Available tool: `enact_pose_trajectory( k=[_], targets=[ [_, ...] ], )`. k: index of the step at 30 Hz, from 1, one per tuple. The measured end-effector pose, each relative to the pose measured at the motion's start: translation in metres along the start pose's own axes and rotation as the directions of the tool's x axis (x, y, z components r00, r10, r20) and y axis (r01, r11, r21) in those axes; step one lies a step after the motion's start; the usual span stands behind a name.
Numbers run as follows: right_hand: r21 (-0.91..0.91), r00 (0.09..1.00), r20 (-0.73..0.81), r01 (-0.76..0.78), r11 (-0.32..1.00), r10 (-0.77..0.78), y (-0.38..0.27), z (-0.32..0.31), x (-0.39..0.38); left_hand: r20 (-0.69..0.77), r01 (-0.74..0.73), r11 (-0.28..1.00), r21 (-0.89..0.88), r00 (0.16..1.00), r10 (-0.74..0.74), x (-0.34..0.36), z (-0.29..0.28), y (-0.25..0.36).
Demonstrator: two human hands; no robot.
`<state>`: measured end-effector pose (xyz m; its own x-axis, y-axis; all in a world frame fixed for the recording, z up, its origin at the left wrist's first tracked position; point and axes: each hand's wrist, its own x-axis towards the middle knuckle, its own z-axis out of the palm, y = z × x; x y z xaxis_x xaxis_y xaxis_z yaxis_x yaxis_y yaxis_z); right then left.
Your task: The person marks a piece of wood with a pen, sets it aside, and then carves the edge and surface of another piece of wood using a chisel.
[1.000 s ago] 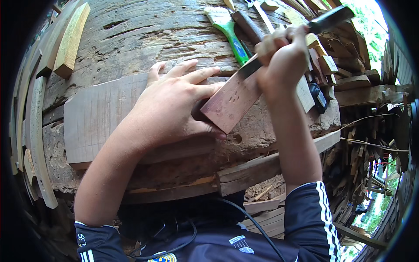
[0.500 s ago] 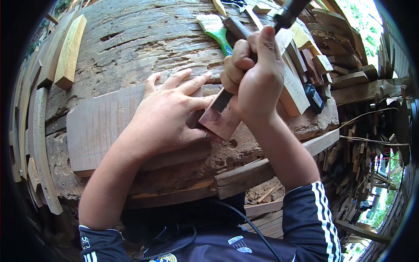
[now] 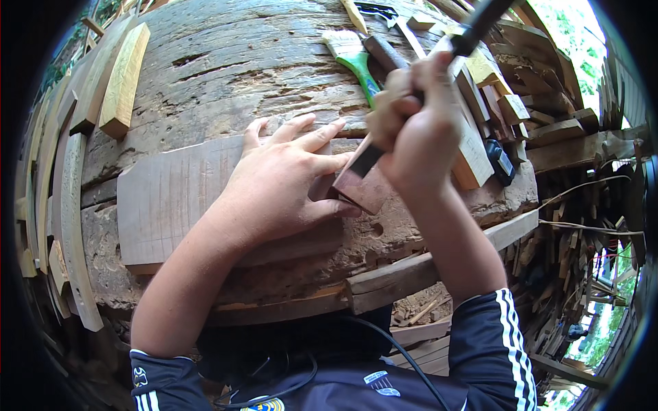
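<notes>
My left hand [image 3: 284, 178] lies flat, fingers spread, on a brown wooden board [image 3: 171, 198] with pencil-like lines and a cut far corner. Its index finger and thumb are close beside the broad, shiny blade of a chisel-like tool [image 3: 360, 188]. Wrapped round that tool's upper part is my right hand [image 3: 421, 133], slightly blurred. The dark handle rises past it to the upper right. The blade slants down toward the board's right end, which my left hand partly covers. Whether the cutting edge touches wood cannot be made out.
The board rests on a rough, cracked workbench [image 3: 226, 75]. Beyond my right hand are a green-handled brush [image 3: 353, 58], wood offcuts [image 3: 473, 154] and a small black case [image 3: 499, 162]. Long timber strips [image 3: 125, 82] lie at left; a beam [image 3: 391, 279] runs along the near edge.
The whole view has shifted a little to the right. Against the bench, my right hand and the tool have moved slightly rightward. My left hand stays spread on the board.
</notes>
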<state>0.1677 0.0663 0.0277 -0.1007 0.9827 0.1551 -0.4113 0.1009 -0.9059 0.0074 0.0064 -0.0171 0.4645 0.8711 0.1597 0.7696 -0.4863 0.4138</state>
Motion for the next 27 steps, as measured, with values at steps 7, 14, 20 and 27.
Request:
enact_pose_trajectory(
  k=[7, 14, 20, 27],
  targets=[
    [-0.037, 0.938, -0.263, 0.223, 0.974, -0.225, -0.021, -0.059, 0.054, -0.138, 0.141, 0.990, 0.025, 0.981, -0.136, 0.001, 0.009, 0.036],
    [0.090, 0.995, -0.098, 0.002, 0.996, 0.007, 0.000, -0.029, 0.022, -0.041, 0.132, 0.990, -0.046, 0.990, -0.133, 0.004, 0.008, 0.032],
    [0.051, 0.985, -0.138, 0.114, 0.992, -0.106, -0.004, -0.036, 0.041, -0.054, 0.124, 0.992, -0.025, 0.991, -0.125, 0.005, 0.004, 0.038],
    [0.015, 0.982, -0.147, 0.121, 0.993, -0.117, 0.005, -0.039, 0.034, -0.218, 0.101, 0.992, -0.078, 0.969, -0.116, 0.007, 0.014, 0.032]
  ],
)
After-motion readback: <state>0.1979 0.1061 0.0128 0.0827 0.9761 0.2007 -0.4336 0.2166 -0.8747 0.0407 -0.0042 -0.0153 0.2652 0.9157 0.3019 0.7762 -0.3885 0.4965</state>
